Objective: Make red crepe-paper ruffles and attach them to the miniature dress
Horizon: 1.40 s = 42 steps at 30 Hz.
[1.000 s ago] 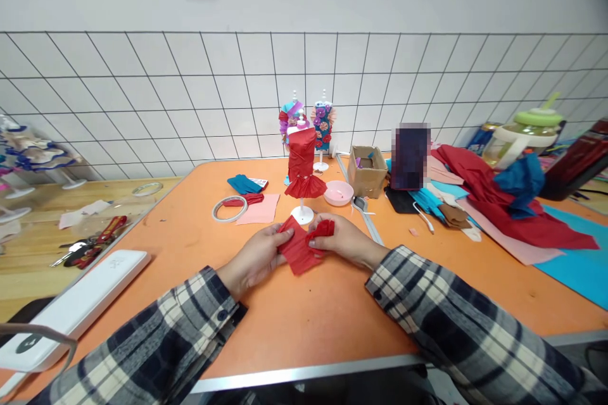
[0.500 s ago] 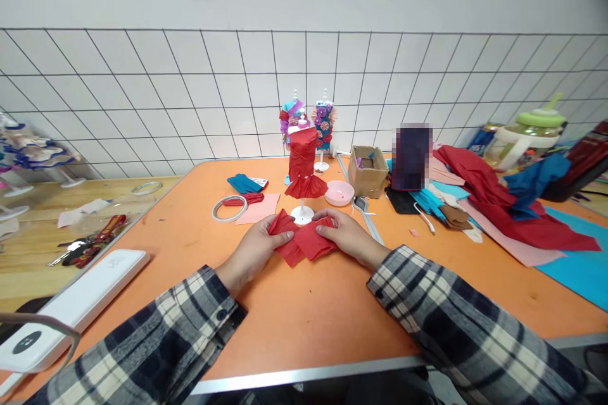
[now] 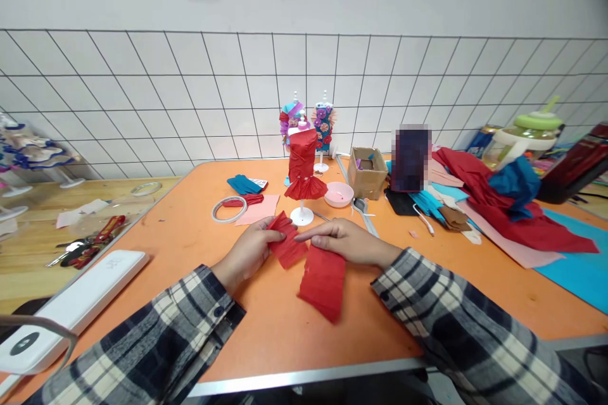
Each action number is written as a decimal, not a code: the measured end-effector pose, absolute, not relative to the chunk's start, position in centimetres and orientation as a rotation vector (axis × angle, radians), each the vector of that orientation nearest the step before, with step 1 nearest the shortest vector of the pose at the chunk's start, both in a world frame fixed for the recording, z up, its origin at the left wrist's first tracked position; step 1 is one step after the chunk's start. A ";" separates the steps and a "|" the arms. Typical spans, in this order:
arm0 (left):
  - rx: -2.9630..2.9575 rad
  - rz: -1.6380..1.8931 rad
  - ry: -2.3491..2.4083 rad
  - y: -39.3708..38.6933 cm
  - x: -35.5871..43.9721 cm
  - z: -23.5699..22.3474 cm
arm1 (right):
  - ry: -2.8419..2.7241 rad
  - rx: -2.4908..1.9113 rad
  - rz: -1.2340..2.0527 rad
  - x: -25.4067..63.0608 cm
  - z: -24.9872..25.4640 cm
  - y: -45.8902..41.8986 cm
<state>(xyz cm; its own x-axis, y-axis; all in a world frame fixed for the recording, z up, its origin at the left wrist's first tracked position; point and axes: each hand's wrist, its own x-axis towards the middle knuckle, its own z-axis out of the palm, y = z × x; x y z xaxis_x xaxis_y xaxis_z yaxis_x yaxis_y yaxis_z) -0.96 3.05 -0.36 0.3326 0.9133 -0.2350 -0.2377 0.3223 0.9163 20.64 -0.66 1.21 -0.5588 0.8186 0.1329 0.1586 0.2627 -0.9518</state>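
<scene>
My left hand (image 3: 253, 245) pinches a small piece of red crepe paper (image 3: 287, 242) between thumb and fingers. A second, squarer piece of red crepe paper (image 3: 323, 281) hangs from my right hand (image 3: 349, 242), held under the thumb. My right index finger stretches left and reaches the edge of the left piece. Just behind both hands stands a small dress form (image 3: 302, 164) on a white round base, wrapped in red crepe paper with a flared, gathered skirt. The fingers behind the papers are partly hidden.
Left of the stand lie a roll of tape (image 3: 230, 209) and folded blue paper (image 3: 246, 184). To the right are a pink bowl (image 3: 339, 195), a cardboard box (image 3: 367, 174), scissors (image 3: 361, 207) and a red crepe sheet (image 3: 522, 215). A white power bank (image 3: 76, 307) lies front left.
The two red pieces, overlapping before, are now apart. My right hand has turned its piece downward toward me and extended its index finger to the left. My left hand has barely moved.
</scene>
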 end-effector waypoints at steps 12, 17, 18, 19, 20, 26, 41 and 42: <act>1.090 0.855 1.003 3.2 -0.8 -0.8 | -1.909 -0.805 1.634 20.7 -0.1 0.0; 1.127 0.911 0.874 2.7 -0.2 -1.5 | -2.091 -0.747 1.514 21.1 0.8 0.1; 1.148 0.929 0.865 2.7 -0.1 -1.6 | -2.061 -0.800 1.488 21.2 0.8 0.2; 1.190 0.960 0.878 2.8 0.0 -1.6 | -2.017 -0.865 1.467 21.2 0.7 0.2; 1.253 1.009 0.914 3.0 0.0 -1.6 | -1.964 -0.928 1.447 21.1 0.6 0.3; 1.551 1.214 1.018 4.0 0.5 -1.3 | -1.921 -0.978 1.118 20.2 0.9 -0.1; 1.097 1.023 0.681 1.5 1.5 -1.4 | -1.525 -1.154 0.793 18.2 -0.3 -0.3; 1.098 1.021 0.677 1.5 1.6 -1.5 | -1.497 -1.153 0.823 18.1 -0.4 -0.3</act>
